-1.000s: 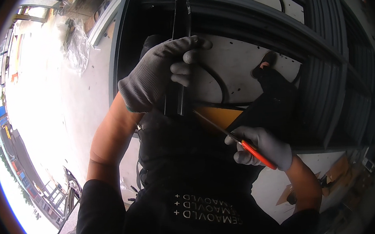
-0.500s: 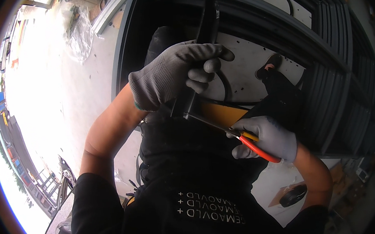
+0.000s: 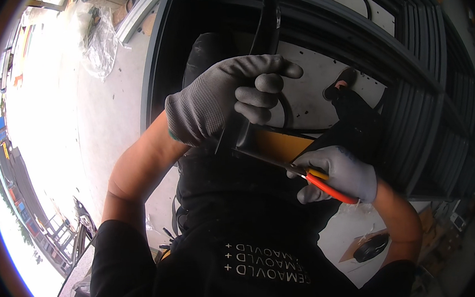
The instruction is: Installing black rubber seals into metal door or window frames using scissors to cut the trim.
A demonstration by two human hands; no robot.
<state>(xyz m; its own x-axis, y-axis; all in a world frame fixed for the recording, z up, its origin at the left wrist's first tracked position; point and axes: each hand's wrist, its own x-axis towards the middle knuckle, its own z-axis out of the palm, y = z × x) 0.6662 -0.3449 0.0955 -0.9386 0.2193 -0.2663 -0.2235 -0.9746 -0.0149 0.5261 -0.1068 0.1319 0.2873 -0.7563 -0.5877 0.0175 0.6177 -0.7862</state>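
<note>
My left hand (image 3: 227, 93), in a grey knit glove, is closed around a long black rubber-like strip (image 3: 268, 20). The strip comes down from the top of the view, passes through the fist, and its wide flat end (image 3: 240, 132) shows below. In my right hand (image 3: 340, 174), also gloved, is a pair of scissors (image 3: 330, 188) with red and yellow handles. Their long dark blades reach up and left to the strip's lower end. Whether the blades are parted or closed on the strip I cannot make out.
Dark grey metal frames (image 3: 413, 107) stretch across the top and right. Between my legs lies an orange-yellow flat surface (image 3: 282, 145). My shoe (image 3: 346, 78) rests on the pale floor. Clear plastic wrap (image 3: 98, 48) lies at upper left; a black roll (image 3: 371, 247) sits at lower right.
My left hand has shifted slightly right with the strip. The scissors' handles have moved a little to the right with my right hand.
</note>
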